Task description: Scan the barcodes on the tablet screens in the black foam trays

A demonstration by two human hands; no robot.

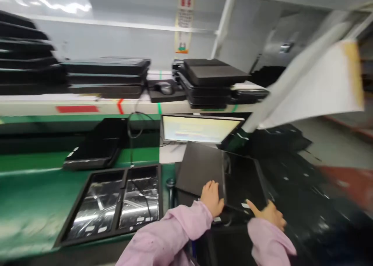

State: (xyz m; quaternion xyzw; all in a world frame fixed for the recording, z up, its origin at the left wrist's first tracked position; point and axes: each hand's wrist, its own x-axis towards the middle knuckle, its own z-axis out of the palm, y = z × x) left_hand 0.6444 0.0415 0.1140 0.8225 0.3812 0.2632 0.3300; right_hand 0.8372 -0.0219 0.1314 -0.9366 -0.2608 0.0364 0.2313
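In the head view my left hand (212, 199) rests on the lower edge of a dark flat panel (201, 169), its fingers bent over the surface. My right hand (267, 214) is at the lower right corner of a second black panel (243, 180), thumb on top near a small white label and fingers at the outer edge. The two panels lie side by side and look joined along a ridge. More black pieces lie beneath them. Left of these, a black frame (115, 204) holds two glossy panels on the green table.
A lit monitor (201, 128) stands behind the panels. A shelf (78, 108) carries stacked black units (107, 77) and a mouse (165, 88). On the table lies a black stack (97, 143) and a handheld tool (170, 188). Black-covered stacks (314, 196) fill the right side.
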